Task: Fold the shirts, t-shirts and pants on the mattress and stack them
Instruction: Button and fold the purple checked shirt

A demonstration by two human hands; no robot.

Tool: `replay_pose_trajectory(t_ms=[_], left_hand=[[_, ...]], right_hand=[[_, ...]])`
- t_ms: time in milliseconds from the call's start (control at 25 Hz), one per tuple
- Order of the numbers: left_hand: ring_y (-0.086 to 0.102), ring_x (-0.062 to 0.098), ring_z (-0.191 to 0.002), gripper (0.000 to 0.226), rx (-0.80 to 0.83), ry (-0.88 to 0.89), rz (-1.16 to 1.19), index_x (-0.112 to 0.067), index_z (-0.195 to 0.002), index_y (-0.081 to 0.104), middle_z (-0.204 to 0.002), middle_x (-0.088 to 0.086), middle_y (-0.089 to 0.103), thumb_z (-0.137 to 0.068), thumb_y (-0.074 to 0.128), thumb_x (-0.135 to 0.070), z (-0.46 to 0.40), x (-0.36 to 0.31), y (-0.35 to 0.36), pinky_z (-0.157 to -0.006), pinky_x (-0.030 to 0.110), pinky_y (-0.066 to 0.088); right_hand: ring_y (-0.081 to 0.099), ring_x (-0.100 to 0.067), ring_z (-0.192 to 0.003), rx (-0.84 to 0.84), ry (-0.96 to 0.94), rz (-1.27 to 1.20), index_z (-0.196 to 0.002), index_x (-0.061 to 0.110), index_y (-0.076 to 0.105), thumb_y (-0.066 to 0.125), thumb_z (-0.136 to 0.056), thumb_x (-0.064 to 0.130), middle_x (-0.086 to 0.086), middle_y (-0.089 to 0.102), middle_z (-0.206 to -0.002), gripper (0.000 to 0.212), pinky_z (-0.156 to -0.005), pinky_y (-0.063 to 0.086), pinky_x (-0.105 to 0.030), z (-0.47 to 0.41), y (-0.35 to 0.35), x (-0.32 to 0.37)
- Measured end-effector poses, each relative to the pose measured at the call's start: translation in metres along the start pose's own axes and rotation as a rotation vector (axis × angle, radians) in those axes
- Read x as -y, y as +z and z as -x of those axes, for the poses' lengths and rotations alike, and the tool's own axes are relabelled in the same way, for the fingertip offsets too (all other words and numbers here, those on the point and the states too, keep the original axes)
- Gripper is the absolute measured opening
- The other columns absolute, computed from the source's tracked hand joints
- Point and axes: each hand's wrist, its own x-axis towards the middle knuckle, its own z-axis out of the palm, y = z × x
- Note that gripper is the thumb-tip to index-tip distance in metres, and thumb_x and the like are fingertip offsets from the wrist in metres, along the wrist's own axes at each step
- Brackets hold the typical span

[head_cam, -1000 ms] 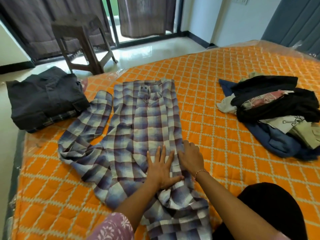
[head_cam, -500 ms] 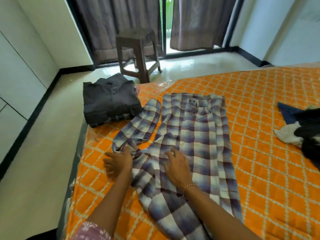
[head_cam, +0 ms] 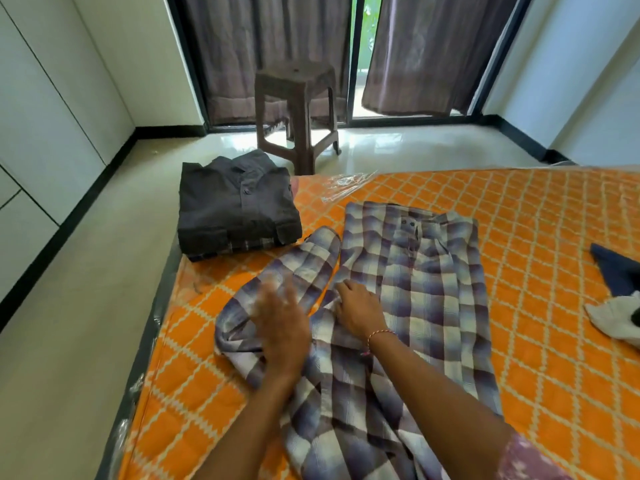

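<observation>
A blue and white plaid shirt (head_cam: 412,282) lies spread on the orange mattress (head_cam: 540,237), collar away from me, its left sleeve angled out to the left. My left hand (head_cam: 282,327), blurred, lies with straight fingers on that sleeve. My right hand (head_cam: 360,308) presses flat on the shirt body beside the sleeve. A stack of folded dark shirts (head_cam: 235,206) sits at the mattress's far left corner.
A pile of unfolded clothes (head_cam: 616,296) shows at the right edge. A brown plastic stool (head_cam: 296,109) stands on the pale floor beyond the mattress, before dark curtains (head_cam: 415,50). The mattress's left edge (head_cam: 152,327) drops to the floor.
My left hand has slid from the sleeve's left edge onto the sleeve, up and to the right. My right hand stays pressed on the shirt. The view has tilted further left.
</observation>
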Motion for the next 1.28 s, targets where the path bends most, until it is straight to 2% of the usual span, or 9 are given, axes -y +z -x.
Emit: replay_pose_trajectory(t_ms=[80,200,360,480,640,840,1040,1160,1280], left_hand=[[0.044,0.030,-0.124,0.049,0.254,0.270,0.015,-0.013,-0.142,0.034,-0.135,0.013,0.045,-0.093,0.035,-0.013,-0.012,-0.037,0.027,-0.096,0.038,0.037],[0.041,0.032,-0.124,0.042,0.551,0.046,-0.008,-0.009,-0.139,0.038,-0.136,0.015,0.042,-0.098,0.040,-0.018,-0.055,-0.056,0.064,-0.098,0.039,0.039],[0.057,0.033,-0.106,0.029,0.657,0.001,0.252,-0.011,-0.118,0.055,-0.116,0.012,0.057,-0.090,0.049,-0.015,-0.100,-0.069,0.101,-0.084,0.046,0.050],[0.052,0.033,-0.114,0.042,0.650,-0.137,0.256,-0.012,-0.132,0.044,-0.126,0.013,0.049,-0.092,0.052,-0.021,-0.112,-0.085,0.116,-0.089,0.040,0.046],[0.058,0.032,-0.108,0.035,0.717,-0.282,0.118,-0.012,-0.118,0.055,-0.120,0.013,0.060,-0.094,0.044,-0.035,-0.115,-0.092,0.110,-0.082,0.036,0.047],[0.059,0.037,-0.095,0.012,0.807,-0.048,0.408,-0.016,-0.078,0.054,-0.094,0.021,0.063,-0.087,0.057,-0.023,-0.118,-0.115,0.074,-0.072,0.040,0.045],[0.054,0.036,-0.112,0.040,0.833,0.318,0.025,-0.015,-0.131,0.039,-0.123,0.015,0.055,-0.095,0.048,-0.028,-0.059,-0.172,0.061,-0.083,0.040,0.044],[0.048,0.037,-0.122,0.059,0.961,0.330,-0.156,-0.003,-0.146,0.015,-0.137,0.021,0.043,-0.097,0.045,-0.014,-0.014,-0.203,0.073,-0.094,0.043,0.041],[0.040,0.038,-0.129,0.067,0.974,0.289,-0.216,-0.001,-0.150,0.004,-0.147,0.022,0.028,-0.096,0.044,-0.008,0.007,-0.208,0.080,-0.102,0.043,0.037]], right_hand=[[0.049,-0.032,-0.114,-0.018,0.024,-0.032,-0.130,0.008,0.046,0.044,-0.093,0.012,-0.013,0.050,-0.129,0.037,-0.089,0.045,-0.041,-0.021,-0.012,-0.015],[0.049,-0.034,-0.113,-0.064,0.094,-0.099,-0.131,0.003,0.045,0.041,-0.095,0.004,-0.018,0.050,-0.129,0.036,-0.084,0.044,-0.040,-0.066,-0.030,-0.042],[0.050,-0.033,-0.111,-0.132,0.103,-0.046,-0.125,0.004,0.050,0.040,-0.099,0.014,-0.017,0.054,-0.122,0.030,-0.081,0.042,-0.039,-0.133,-0.032,-0.050],[0.052,-0.033,-0.111,-0.126,0.248,0.065,-0.129,0.011,0.047,0.047,-0.097,0.033,-0.013,0.056,-0.118,0.039,-0.087,0.043,-0.041,-0.169,-0.016,-0.043],[0.060,-0.033,-0.098,-0.200,0.307,0.127,-0.123,0.013,0.056,0.041,-0.097,0.009,-0.012,0.063,-0.107,0.030,-0.067,0.042,-0.035,-0.192,-0.014,-0.049],[0.054,-0.032,-0.067,-0.432,0.446,-0.784,-0.087,0.002,0.068,0.051,-0.093,0.009,-0.017,0.060,-0.073,0.019,-0.053,0.030,-0.026,-0.178,-0.049,-0.098],[0.058,-0.036,-0.108,-0.507,0.596,-1.460,-0.125,-0.004,0.055,0.053,-0.094,0.003,-0.018,0.063,-0.111,0.032,-0.084,0.052,-0.040,-0.125,-0.069,-0.190],[0.048,-0.034,-0.125,-0.491,0.784,-1.535,-0.145,0.005,0.034,0.054,-0.094,0.003,-0.013,0.046,-0.140,0.055,-0.101,0.044,-0.049,-0.095,-0.054,-0.218],[0.045,-0.035,-0.128,-0.498,0.747,-1.427,-0.151,0.011,0.018,0.060,-0.091,0.009,-0.014,0.035,-0.149,0.073,-0.097,0.046,-0.047,-0.068,-0.053,-0.194]])
